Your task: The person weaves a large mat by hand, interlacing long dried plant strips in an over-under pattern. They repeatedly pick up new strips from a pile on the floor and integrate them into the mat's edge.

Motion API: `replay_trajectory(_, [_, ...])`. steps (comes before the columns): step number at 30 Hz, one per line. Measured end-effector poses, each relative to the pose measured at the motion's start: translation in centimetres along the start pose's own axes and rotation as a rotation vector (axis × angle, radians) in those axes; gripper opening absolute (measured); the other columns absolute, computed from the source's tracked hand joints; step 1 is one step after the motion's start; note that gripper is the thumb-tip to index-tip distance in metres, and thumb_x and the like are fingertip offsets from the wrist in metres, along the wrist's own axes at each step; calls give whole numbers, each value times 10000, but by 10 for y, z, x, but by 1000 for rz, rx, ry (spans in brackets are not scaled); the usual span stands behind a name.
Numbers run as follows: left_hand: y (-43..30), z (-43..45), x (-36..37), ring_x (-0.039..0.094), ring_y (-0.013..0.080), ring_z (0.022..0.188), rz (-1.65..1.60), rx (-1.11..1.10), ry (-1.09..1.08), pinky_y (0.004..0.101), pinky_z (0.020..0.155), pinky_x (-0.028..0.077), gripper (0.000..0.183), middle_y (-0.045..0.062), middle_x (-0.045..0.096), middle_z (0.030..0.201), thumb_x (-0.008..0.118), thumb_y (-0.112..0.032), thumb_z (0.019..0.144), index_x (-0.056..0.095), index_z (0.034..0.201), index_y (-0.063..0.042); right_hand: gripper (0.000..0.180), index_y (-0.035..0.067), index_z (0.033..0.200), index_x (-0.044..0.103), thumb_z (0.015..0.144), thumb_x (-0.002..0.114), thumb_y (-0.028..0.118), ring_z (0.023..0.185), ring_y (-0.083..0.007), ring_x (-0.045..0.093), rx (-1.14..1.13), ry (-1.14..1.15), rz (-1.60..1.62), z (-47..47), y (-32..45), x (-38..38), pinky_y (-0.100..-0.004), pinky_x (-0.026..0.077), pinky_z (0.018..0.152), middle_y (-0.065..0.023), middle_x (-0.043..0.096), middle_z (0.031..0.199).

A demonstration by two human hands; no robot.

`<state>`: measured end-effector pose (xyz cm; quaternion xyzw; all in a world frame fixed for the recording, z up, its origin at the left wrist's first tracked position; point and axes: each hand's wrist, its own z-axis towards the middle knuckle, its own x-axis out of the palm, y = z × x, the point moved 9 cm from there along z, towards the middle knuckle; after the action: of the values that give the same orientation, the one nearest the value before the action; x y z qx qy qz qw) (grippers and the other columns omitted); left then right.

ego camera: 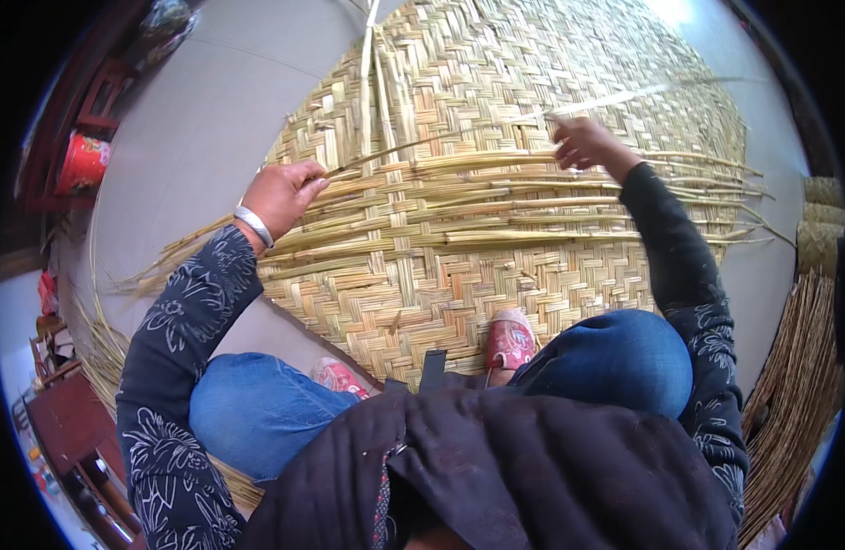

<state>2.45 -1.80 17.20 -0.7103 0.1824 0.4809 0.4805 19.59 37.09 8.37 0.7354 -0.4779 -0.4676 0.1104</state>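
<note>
My left hand, with a silver bangle at the wrist, pinches one end of a long thin plant strip. The strip slants up and rightward above a woven mat, its far part blurred. At the strip's middle, the fingertips of my right hand meet it with fingers bent; blur hides whether they grip it. Below both hands, several split stalks lie crosswise on the mat. They pass through upright strips left of centre, and their loose ends stick out past both mat edges.
My shoes rest on or beside the mat's near edge. A bundle of long dry stalks is at right, by rolled woven pieces. At left are loose stalks, a red container and dark red furniture. Pale floor surrounds the mat.
</note>
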Motion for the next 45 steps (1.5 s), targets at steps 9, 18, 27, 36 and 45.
replay_trajectory(9, [5,65,12,670,294,747,559,255,-226,361,618,544,194,83,698,891,614,-265,918,661,1046,-128,503,73,1311,526,960,540,432,921,-355,654,-567,-184,-443,39,79,71,-427,522,825,-174,672,1078])
replay_trajectory(18, [40,139,61,611,301,1107,282,28,-258,406,964,474,374,129,625,1231,593,-177,888,587,1255,-110,142,33,1019,625,924,574,126,641,-239,657,-311,-173,239,97,52,85,-348,525,575,-111,671,743])
replay_trajectory(27, [137,201,146,653,191,694,-235,-689,-40,300,529,528,354,125,659,849,633,-239,889,617,1139,11,223,2,1102,538,1019,452,191,830,-199,671,-47,101,876,127,105,173,-321,543,684,-112,649,948])
replay_trajectory(36, [137,172,146,579,130,700,-1263,-871,-142,264,555,465,263,-6,607,783,606,-406,926,609,915,-143,243,-14,1091,517,1023,394,184,904,-204,646,-105,73,1052,134,104,190,-333,525,771,-130,632,982])
replay_trajectory(45, [122,171,128,635,189,976,-1579,-677,-246,399,826,437,375,58,699,973,532,-530,945,609,828,-183,315,-24,1190,496,1051,364,226,1060,-249,629,-30,100,1000,147,91,207,-352,511,901,-174,612,1137])
